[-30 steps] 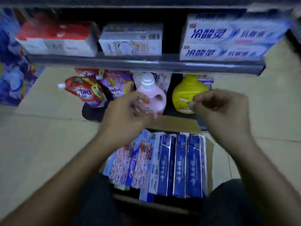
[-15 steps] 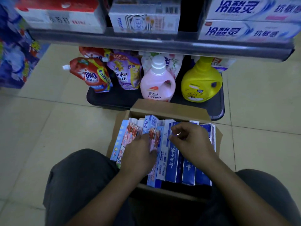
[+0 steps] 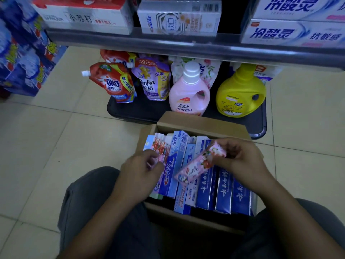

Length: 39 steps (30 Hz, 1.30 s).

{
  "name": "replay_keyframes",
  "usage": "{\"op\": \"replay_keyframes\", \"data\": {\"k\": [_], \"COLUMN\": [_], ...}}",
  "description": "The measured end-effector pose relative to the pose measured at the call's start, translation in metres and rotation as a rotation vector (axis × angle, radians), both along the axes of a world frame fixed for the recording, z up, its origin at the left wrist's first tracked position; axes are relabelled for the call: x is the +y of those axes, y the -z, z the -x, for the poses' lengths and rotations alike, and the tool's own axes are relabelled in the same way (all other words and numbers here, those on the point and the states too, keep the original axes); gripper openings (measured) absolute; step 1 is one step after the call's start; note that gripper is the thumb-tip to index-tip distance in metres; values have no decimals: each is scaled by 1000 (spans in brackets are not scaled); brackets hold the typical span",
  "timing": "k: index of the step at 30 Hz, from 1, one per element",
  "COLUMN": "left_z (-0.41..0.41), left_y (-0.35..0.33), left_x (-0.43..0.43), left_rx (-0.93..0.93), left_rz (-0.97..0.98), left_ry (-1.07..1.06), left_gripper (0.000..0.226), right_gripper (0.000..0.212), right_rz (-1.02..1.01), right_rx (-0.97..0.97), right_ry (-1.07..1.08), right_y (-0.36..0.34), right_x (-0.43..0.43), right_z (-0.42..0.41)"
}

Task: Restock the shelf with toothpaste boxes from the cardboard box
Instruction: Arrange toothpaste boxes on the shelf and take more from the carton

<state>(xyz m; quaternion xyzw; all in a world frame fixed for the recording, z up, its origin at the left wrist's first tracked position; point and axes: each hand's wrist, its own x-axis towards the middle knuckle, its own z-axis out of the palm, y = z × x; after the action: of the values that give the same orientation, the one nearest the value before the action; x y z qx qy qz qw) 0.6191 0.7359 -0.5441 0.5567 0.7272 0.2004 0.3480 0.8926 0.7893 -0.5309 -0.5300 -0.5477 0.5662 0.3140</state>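
Note:
An open cardboard box (image 3: 201, 123) sits on the floor between my knees, packed with several upright toothpaste boxes, blue ones (image 3: 224, 191) at the right and pink and light-blue ones at the left. My right hand (image 3: 244, 157) grips the top end of a pink toothpaste box (image 3: 199, 162), which is lifted and tilted above the others. My left hand (image 3: 140, 169) hovers over the box's left side with fingers curled; whether it holds a box I cannot tell. The shelf (image 3: 168, 43) above carries toothpaste boxes (image 3: 179, 17).
Under the shelf, a dark base holds a pink bottle (image 3: 189, 92), a yellow bottle (image 3: 240, 94) and refill pouches (image 3: 113, 83). Blue packs (image 3: 22, 53) are stacked at the left. Tiled floor lies on both sides of the cardboard box.
Both hands came down from shelf height into the cardboard box. My right hand has pulled a pink toothpaste box up out of the row.

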Motion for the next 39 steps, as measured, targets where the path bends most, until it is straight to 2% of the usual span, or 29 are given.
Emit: {"op": "replay_keyframes", "data": {"k": [2,3,6,9,13,17,20,22,24,27,31,36,39], "left_z": [9,9,4,-1,7,20,21,19,13,-2,-36,-83,-115], "left_y": [3,4,12,18,17,3,-22,-39,-60,-98,-153,-221,-266], "left_x": [2,3,2,0,0,8,21,38,57,90,134,183,198], "left_rx": [342,425,518,535,346,-110,-440,-575,-632,-724,-702,-751,-843], "left_rz": [50,90,209,229,214,110,-28,-151,-297,-502,-673,-788,-701], "left_ry": [48,75,130,169,67,-99,-166,-162,-146,-120,-27,-41,52], "left_gripper": [32,40,55,61,48,20,28,27,36,38,32,29,33], "right_gripper": [25,24,25,24,25,41,39,37,40,46,54,49,33], "right_rz": [17,36,87,93,88,76,23,-26,-74,-191,-398,-652,-780], "right_rx": [66,97,161,188,218,284,388,437,463,494,535,551,574], "right_ry": [108,157,261,305,321,363,403,427,442,464,529,598,616], "right_y": [0,0,-1,0,0,-6,-22,-40,-62,-103,-159,-226,-265], "right_x": [3,5,8,7,4,6,12,19,26,39,56,78,92], "right_z": [-2,-2,-1,0,2,0,-2,-6,-12,-24,-46,-81,-96]}}
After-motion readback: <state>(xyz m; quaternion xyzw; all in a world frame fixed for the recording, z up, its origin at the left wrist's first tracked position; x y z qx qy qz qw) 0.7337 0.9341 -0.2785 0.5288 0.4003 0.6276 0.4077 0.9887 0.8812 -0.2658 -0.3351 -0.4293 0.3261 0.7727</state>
